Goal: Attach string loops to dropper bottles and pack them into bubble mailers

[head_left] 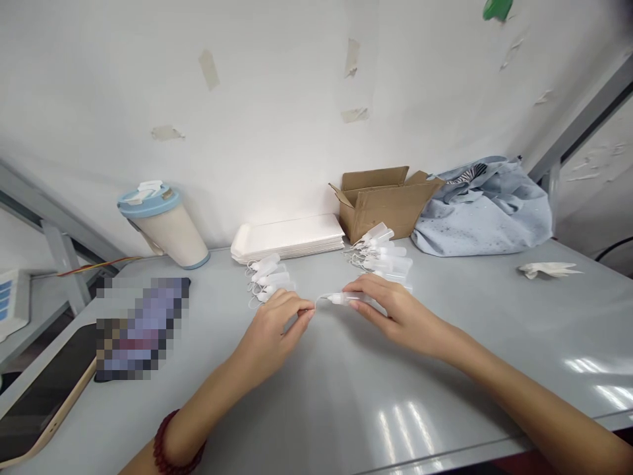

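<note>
Between the thumb and fingers of my right hand point(398, 309) lies a small translucent squeeze bottle point(338, 299), its narrow tip pointing left. My left hand point(277, 330) is closed in a pinch at the end of a thin white strand point(317, 301) that curves from the bottle's tip. Whether a tiny cap is in that pinch is hidden by the fingertips. Just behind my left hand is a group of similar small bottles point(270, 277) with thin looped strands. Another pile of such bottles point(390, 264) sits beyond my right hand, partly covered by it.
A stack of white padded envelopes point(291, 237) and an open cardboard box point(386, 208) stand along the wall. A tumbler point(173, 231), a phone point(47, 389) and a pixelated item point(143, 330) are at left. A blue cloth bag point(487, 221) and crumpled tissue point(546, 270) lie right.
</note>
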### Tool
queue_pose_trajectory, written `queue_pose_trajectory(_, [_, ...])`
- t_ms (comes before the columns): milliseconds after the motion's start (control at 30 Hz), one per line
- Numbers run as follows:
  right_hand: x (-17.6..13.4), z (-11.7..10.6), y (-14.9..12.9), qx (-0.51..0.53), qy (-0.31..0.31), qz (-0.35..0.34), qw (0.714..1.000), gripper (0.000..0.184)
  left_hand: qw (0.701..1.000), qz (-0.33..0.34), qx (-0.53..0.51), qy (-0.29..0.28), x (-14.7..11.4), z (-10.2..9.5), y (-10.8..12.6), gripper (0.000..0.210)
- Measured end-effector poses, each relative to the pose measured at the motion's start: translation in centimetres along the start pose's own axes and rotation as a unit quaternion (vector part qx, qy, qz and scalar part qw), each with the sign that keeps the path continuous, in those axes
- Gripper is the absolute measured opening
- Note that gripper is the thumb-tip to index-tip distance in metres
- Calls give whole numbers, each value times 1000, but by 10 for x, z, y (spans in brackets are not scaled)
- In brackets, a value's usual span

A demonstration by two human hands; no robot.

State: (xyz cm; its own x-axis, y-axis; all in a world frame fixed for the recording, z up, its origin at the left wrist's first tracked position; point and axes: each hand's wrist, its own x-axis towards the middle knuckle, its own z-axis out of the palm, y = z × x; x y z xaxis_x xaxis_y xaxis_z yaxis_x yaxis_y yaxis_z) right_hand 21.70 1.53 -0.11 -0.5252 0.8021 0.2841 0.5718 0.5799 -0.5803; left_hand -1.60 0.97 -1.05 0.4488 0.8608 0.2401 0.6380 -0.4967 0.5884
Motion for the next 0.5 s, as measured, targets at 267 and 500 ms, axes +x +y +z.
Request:
queue_pose_trajectory(267, [0, -1, -8, 42, -17, 10, 999, 23, 983, -124, -131, -40, 2, -6, 6, 21])
queue_pose_trajectory(500, [0, -2, -9, 70, -16, 17, 997, 23, 974, -127, -179, -57, 3, -5, 6, 24])
